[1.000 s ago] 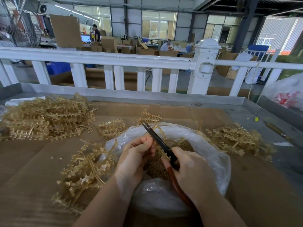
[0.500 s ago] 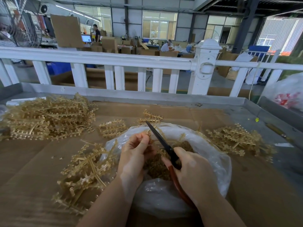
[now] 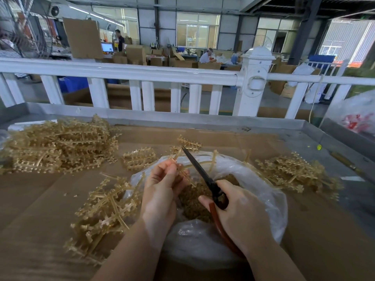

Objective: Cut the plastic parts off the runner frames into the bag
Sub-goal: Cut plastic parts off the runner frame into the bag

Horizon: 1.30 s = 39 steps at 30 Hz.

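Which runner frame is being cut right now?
Start at the clear plastic bag in the middle of the cardboard-covered table. Over its opening, the left hand pinches one thin tan runner frame, with the black scissors in the right hand laid against it. Unlike the piled frames around, it is lifted and nearly stripped bare.

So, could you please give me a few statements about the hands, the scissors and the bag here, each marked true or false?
1. The right hand grips the scissors. True.
2. The left hand rests flat on the cardboard. False: it pinches a runner frame over the bag.
3. The bag holds cut parts. True.
4. The scissors have blue handles. False: the handles are reddish brown.
5. The biggest pile of frames lies on the far left. True.
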Available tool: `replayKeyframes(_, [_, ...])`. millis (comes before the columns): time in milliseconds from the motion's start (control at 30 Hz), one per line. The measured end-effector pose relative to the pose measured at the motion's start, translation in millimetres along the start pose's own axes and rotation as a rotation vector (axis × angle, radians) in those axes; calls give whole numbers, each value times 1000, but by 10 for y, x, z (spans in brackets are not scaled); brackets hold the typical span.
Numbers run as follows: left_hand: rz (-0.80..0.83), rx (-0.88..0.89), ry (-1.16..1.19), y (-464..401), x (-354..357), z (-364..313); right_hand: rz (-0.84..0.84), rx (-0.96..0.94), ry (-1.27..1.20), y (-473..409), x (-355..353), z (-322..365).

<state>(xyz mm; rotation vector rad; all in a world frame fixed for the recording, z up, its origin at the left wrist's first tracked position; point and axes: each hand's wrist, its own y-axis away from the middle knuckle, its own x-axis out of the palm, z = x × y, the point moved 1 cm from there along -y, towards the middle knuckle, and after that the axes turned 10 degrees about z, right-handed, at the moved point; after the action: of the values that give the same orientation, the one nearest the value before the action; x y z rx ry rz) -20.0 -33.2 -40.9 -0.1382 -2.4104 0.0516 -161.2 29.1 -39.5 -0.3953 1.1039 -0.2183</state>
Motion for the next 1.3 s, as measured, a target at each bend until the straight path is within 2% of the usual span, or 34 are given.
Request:
replayKeyframes(133, [94, -32, 129, 7, 14, -20, 38, 0, 29, -6, 19, 13])
replayKeyframes(233, [108, -31, 107, 23, 21, -13, 45, -1, 30, -7, 19, 11])
replayKeyframes(433, [13, -34, 89, 26, 2, -26, 45, 14, -67, 3, -4, -11])
replayKeyframes(567, [-26, -63, 82, 30, -15, -31, 73, -12, -20, 17, 21, 0])
replayKeyframes(767, [-82, -129, 196, 32, -16, -35, 47, -20, 48, 25, 50, 6])
replayKeyframes(900, [-100, -158, 231, 30, -4, -40, 108, -16, 90, 17, 79, 10])
replayKeyframes(1300, [-29, -211, 190, 44, 16, -23, -18, -62, 110, -3, 79, 16])
